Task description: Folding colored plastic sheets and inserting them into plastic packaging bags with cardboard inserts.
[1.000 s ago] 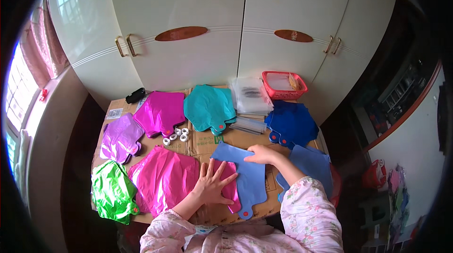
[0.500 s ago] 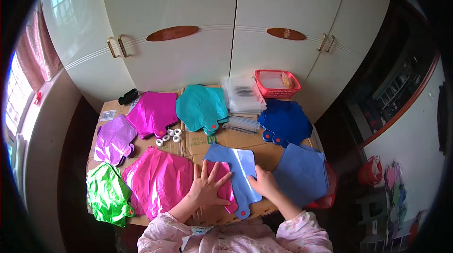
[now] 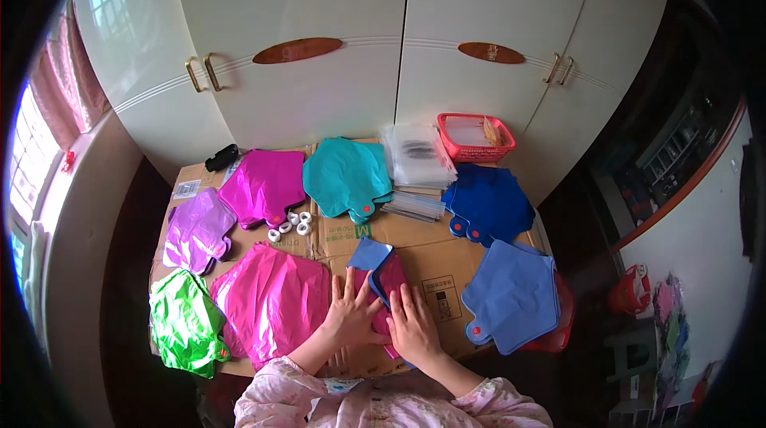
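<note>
My left hand (image 3: 351, 316) lies open, fingers spread, pressing on a folded pink foil sheet (image 3: 392, 270) near the table's front edge. Beside it my right hand (image 3: 413, 336) rests flat on the same bundle, fingers stretched out. A light blue foil piece (image 3: 372, 254) is folded in with the pink one; its corner shows beyond my fingertips, and the rest is hidden. To the left lies a large pile of flat pink foil balloons (image 3: 271, 300). On the right is a stack of light blue ones (image 3: 511, 292) with a red-dotted tab.
Around the cardboard-covered table (image 3: 323, 240) lie green (image 3: 185, 320), lilac (image 3: 198, 224), magenta (image 3: 265, 185), teal (image 3: 347, 177) and dark blue (image 3: 495, 201) foil stacks. White rolls (image 3: 303, 228), clear bags (image 3: 419, 158), a red basket (image 3: 472, 153) and a black object (image 3: 221, 158) also sit there.
The light blue piece, earlier spread flat, is now folded over, with pink showing at its right. My right hand has moved left onto the bundle beside my left hand.
</note>
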`<action>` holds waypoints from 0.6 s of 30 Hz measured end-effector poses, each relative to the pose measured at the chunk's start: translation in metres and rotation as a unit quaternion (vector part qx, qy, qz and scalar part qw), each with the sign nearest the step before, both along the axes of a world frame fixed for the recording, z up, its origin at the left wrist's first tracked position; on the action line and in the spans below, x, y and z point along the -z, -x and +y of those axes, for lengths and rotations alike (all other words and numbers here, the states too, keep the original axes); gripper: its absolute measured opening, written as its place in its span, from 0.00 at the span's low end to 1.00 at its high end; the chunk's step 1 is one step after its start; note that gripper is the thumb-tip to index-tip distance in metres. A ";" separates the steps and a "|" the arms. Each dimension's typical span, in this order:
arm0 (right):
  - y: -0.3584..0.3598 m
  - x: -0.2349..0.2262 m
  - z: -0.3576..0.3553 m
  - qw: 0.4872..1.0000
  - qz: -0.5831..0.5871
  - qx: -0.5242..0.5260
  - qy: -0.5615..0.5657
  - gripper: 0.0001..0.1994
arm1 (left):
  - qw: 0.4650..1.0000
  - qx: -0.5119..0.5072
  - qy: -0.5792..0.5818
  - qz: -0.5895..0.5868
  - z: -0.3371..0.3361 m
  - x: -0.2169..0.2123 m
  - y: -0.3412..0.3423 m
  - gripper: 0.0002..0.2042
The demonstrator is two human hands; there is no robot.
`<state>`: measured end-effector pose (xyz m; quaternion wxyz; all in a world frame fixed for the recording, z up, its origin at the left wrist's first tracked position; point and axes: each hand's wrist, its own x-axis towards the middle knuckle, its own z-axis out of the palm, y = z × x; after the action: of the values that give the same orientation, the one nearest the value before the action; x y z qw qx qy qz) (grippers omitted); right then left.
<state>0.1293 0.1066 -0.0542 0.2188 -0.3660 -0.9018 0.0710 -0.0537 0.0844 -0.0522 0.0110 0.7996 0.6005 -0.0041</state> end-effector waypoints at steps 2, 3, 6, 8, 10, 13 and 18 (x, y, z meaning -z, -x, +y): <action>0.000 0.009 0.004 1.000 -0.006 -0.001 -0.014 0.29 | 1.000 0.001 -0.003 -0.008 0.000 0.001 0.000 0.49; 0.000 0.009 0.005 1.000 0.022 0.003 0.004 0.29 | 1.000 0.001 0.000 -0.006 0.001 0.001 0.000 0.49; -0.001 0.010 0.015 0.988 0.124 0.037 0.084 0.30 | 1.000 -0.004 0.005 -0.010 0.001 -0.003 -0.001 0.50; -0.008 0.006 0.029 0.960 0.211 0.088 0.164 0.31 | 1.000 -0.011 -0.002 -0.027 0.000 -0.008 -0.003 0.51; -0.027 0.001 0.061 0.941 0.227 0.081 0.239 0.39 | 1.000 -0.010 -0.002 -0.024 -0.001 -0.008 -0.003 0.52; -0.028 -0.004 0.101 0.931 0.224 0.129 0.257 0.40 | 1.000 -0.010 -0.002 -0.019 -0.001 -0.008 -0.003 0.52; -0.013 -0.008 0.134 0.957 0.094 0.164 0.220 0.33 | 1.000 -0.007 -0.003 -0.015 0.001 -0.010 -0.005 0.52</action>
<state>0.1425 0.2404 -0.0465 0.2254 -0.5392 -0.7669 0.2652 -0.0486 0.0857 -0.0419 0.0177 0.7956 0.6054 0.0096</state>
